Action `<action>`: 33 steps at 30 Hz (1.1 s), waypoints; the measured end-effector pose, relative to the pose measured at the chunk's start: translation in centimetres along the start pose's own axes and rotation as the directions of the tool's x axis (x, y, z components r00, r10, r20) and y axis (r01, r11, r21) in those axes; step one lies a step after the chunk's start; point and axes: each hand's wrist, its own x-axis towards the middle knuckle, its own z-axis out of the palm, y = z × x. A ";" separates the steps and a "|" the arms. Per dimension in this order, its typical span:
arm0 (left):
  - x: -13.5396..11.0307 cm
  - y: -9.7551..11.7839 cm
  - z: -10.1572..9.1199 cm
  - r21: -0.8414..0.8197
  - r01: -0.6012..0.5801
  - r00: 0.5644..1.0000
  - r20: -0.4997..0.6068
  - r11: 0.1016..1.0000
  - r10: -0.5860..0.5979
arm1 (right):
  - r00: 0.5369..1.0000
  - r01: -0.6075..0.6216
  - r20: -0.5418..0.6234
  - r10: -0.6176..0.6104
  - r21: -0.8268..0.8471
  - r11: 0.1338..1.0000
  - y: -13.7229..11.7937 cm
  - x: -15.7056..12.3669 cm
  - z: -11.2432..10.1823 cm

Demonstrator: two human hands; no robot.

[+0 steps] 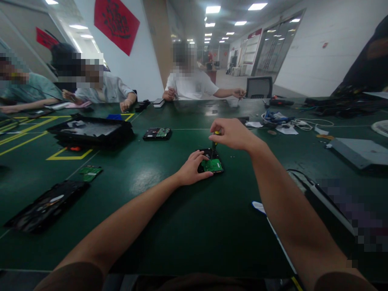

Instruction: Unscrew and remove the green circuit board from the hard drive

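Note:
In front of me a hard drive point(214, 165) lies flat on the dark green table, its green circuit board facing up. My left hand point(192, 169) grips it from the left, thumb along the near edge and fingers over the far side. Above the drive, my right hand point(233, 134) is closed around a screwdriver point(215, 143) with a yellow and dark handle. The screwdriver stands nearly upright, shaft down toward the drive; whether its tip sits in a screw is too small to tell. A few tiny bright bits point(232, 156) lie just right of the drive.
Another hard drive point(157, 133) lies farther back, left of a black tray's reach. That black tray point(118, 128) stands left. Nearer are a loose green circuit board point(91, 173) and black casings point(48, 208). Cables point(279, 118) and a grey metal box point(360, 151) lie right. Several people sit opposite.

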 end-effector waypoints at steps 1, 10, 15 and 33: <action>0.0 -0.1 0.1 -0.001 0.000 1.000 -0.001 1.000 0.000 | 1.000 -0.007 -0.007 0.007 0.014 1.000 0.1 -0.2 0.0; 0.1 -0.5 0.3 0.000 -0.013 1.000 -0.005 1.000 0.013 | 0.997 -0.081 -0.014 0.082 0.060 0.995 -0.2 -1.5 -0.5; 0.2 -0.7 0.4 -0.006 -0.017 1.000 -0.008 1.000 0.017 | 0.997 -0.078 0.004 0.078 0.104 0.992 -0.4 -1.5 -0.2; 0.1 -0.4 0.3 -0.008 -0.017 1.000 -0.010 1.000 0.017 | 0.975 -0.205 0.182 0.126 0.521 0.829 0.3 -1.5 0.6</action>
